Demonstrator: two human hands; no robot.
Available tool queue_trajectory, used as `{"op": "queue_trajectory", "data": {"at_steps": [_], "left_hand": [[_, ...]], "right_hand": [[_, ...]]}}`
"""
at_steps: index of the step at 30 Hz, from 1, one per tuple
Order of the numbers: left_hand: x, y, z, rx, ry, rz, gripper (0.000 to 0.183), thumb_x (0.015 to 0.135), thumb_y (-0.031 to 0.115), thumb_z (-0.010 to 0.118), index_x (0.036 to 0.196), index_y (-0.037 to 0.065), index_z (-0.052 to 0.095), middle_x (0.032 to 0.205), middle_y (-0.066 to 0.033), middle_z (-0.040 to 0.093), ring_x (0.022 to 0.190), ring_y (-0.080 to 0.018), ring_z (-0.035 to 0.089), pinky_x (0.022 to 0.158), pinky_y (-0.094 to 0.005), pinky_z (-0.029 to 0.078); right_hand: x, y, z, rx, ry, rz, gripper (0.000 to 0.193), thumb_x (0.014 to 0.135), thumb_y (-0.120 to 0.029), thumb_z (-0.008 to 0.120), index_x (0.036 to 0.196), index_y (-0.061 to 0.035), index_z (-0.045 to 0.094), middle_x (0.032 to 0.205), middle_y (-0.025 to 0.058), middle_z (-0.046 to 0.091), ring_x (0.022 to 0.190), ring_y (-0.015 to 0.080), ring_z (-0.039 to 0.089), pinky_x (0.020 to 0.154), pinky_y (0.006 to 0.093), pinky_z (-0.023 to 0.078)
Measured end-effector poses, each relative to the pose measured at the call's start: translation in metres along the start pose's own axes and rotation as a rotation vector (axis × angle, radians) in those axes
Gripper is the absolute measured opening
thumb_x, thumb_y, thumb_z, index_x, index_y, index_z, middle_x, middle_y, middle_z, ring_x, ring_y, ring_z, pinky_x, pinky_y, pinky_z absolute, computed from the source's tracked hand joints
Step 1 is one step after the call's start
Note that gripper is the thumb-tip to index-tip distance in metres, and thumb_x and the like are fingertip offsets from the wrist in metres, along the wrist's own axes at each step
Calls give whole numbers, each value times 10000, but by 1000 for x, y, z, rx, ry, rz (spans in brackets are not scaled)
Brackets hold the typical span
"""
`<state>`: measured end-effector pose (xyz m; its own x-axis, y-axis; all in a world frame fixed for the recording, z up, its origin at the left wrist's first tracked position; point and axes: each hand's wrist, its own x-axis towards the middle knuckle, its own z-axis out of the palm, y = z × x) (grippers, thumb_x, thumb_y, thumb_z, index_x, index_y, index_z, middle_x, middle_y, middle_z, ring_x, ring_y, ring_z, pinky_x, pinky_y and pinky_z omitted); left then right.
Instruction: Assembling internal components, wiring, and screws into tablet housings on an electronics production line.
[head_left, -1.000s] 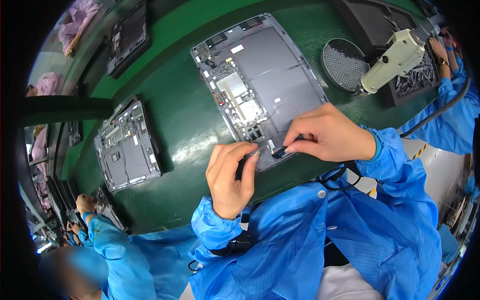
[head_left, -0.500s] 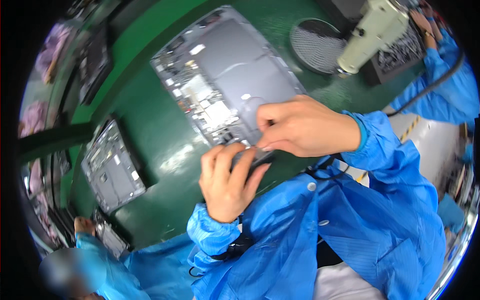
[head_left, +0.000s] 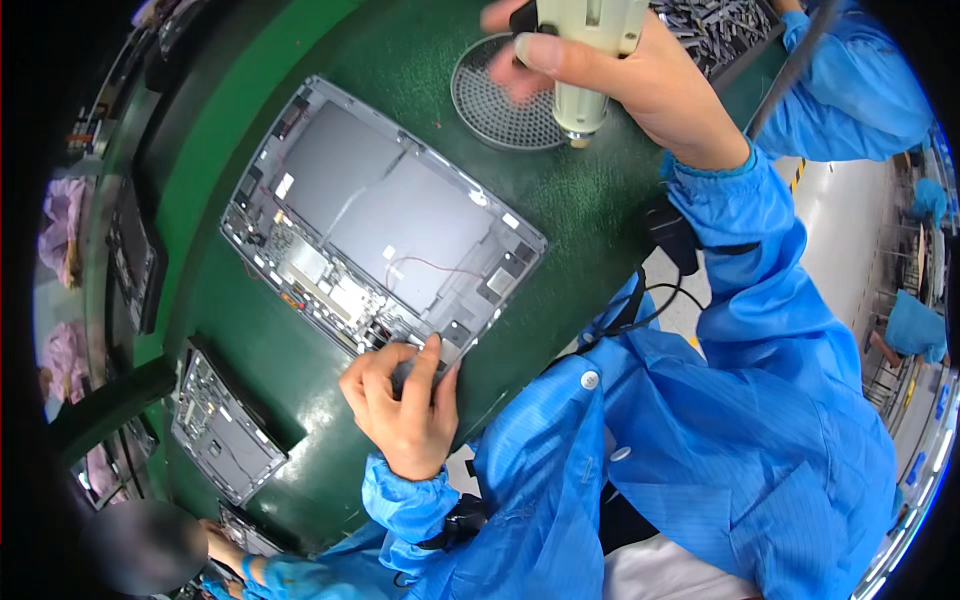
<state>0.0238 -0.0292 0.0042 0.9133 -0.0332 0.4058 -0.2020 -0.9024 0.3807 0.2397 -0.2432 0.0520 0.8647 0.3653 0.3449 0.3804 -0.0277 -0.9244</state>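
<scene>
A grey laptop base (head_left: 345, 170) lies with its inside up on the green bench, showing a circuit board along its left side and a thin red wire across the bare part. At its near corner, my left hand (head_left: 405, 430) has bent fingers pressed on the edge; whatever sits under the fingertips is hidden. To the right and farther off, my right hand (head_left: 665, 95) is closed round a cream electric screwdriver (head_left: 580, 105), thumb across its front. Its tip points down, and the far fingers are blurred. Behind the tool is a round black dish (head_left: 485, 100) with a gridded surface.
A dark tray (head_left: 752, 52) of metal strips stands at the far right beside another person's blue sleeve (head_left: 850, 95). A second laptop base (head_left: 225, 440) lies to the left, with a co-worker's hand (head_left: 225, 545) below it. Another dark panel (head_left: 135, 255) is farther left.
My right hand has left the laptop's near corner, moved up and right, and taken hold of the electric screwdriver. My left hand stays at the corner. The whole view has shifted.
</scene>
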Motion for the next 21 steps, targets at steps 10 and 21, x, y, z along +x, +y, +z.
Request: {"op": "queue_trajectory", "data": {"at_steps": [10,21], "left_hand": [[-5,1,1,0,8,-35,409,516,25,798,894,81,652,883,-79,541,853,-300,482,730,-408,417],[-3,0,5,16,9,-37,415,497,33,791,887,102,667,860,-62,546,833,-282,483,724,-398,415]], "right_hand": [[-1,-6,0,413,138,18,353,884,-255,577,1053,53,542,649,31,498,608,110,512,748,395,544],[20,8,28,428,286,48,198,831,-118,627,921,56,600,588,79,554,521,152,561,630,381,566]]}}
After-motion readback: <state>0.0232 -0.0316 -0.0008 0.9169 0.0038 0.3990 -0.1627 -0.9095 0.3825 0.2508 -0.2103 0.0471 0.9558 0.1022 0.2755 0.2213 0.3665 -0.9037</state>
